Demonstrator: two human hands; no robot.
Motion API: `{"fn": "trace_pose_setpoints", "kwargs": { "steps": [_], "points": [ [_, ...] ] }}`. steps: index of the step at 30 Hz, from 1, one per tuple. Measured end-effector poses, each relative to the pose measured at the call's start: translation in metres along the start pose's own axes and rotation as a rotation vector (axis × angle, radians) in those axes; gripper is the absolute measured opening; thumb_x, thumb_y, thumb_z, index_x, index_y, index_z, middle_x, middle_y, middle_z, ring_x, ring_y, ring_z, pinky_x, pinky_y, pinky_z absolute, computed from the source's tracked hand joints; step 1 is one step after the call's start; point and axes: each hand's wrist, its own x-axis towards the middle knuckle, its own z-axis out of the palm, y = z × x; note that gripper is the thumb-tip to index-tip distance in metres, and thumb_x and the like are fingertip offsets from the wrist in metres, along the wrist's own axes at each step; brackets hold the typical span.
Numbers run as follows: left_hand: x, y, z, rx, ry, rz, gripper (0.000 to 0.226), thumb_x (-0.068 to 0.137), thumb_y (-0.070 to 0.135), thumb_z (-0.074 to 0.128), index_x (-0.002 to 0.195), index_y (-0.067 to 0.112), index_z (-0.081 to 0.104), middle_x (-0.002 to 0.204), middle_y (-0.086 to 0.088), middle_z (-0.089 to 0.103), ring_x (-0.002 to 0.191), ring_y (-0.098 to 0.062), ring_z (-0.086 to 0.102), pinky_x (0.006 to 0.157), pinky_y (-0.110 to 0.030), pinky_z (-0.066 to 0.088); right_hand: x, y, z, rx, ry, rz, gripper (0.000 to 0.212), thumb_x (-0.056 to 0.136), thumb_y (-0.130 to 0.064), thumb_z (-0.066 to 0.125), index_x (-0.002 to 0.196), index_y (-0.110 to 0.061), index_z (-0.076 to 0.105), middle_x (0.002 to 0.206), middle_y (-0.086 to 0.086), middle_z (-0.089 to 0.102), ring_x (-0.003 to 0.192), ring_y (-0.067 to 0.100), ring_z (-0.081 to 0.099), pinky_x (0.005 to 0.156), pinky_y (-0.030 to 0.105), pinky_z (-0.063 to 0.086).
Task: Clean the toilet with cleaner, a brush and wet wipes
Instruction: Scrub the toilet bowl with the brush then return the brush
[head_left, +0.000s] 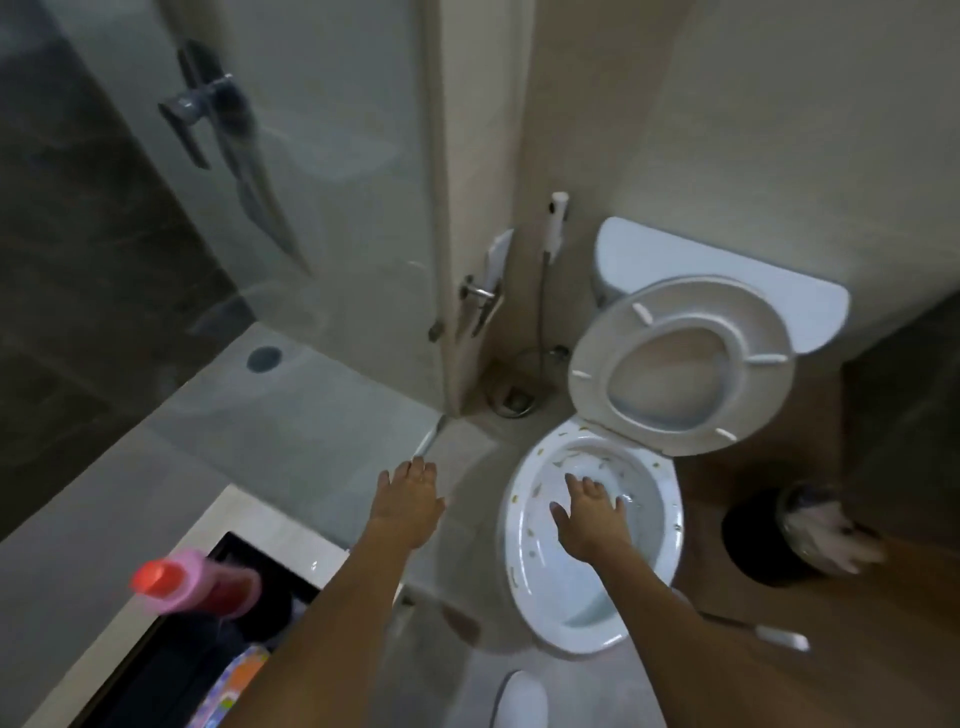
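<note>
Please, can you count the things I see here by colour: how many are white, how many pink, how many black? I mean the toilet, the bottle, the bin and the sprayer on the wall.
White: 2, the toilet and the wall sprayer
Pink: 1, the bottle with a red cap
Black: 1, the bin
Total: 4

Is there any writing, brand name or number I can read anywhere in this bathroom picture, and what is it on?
None can be read.
Pink bottle with a red cap: blurred, no label legible.
Colourful pack at the bottom left: a bright pattern shows, but any print is too blurred to read.
Toilet, its raised seat and the cistern: no marking shows.
Black bin: no text shows.
</note>
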Motion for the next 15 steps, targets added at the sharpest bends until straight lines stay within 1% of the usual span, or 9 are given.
{"fn": "trace_pose_setpoints", "kwargs": {
  "steps": [8, 15],
  "points": [
    [0.052, 0.116, -0.032, -0.009, -0.013, 0.186, 0.063, 0.101, 0.042, 0.035, 0.151, 0.010, 0.013, 0.159, -0.009, 0.011, 0.145, -0.022, 0.013, 0.117, -0.044, 0.013, 0.007, 0.098, -0.042, 0.068, 0.077, 0.152, 0.058, 0.102, -0.041, 0.033, 0.152, -0.017, 0.017, 0.157, 0.006, 0.023, 0.146, 0.024, 0.017, 0.118, 0.050, 0.012],
    [0.099, 0.180, -0.054, 0.087, -0.016, 0.352, 0.065, 0.100, 0.044, 0.035, 0.151, 0.010, 0.012, 0.159, -0.008, 0.011, 0.146, -0.023, 0.012, 0.116, -0.042, 0.017, 0.002, 0.159, -0.041, 0.154, 0.054, 0.328, 0.061, 0.102, -0.042, 0.031, 0.154, -0.019, 0.011, 0.161, 0.007, 0.014, 0.149, 0.025, 0.006, 0.120, 0.050, 0.006]
  ]
}}
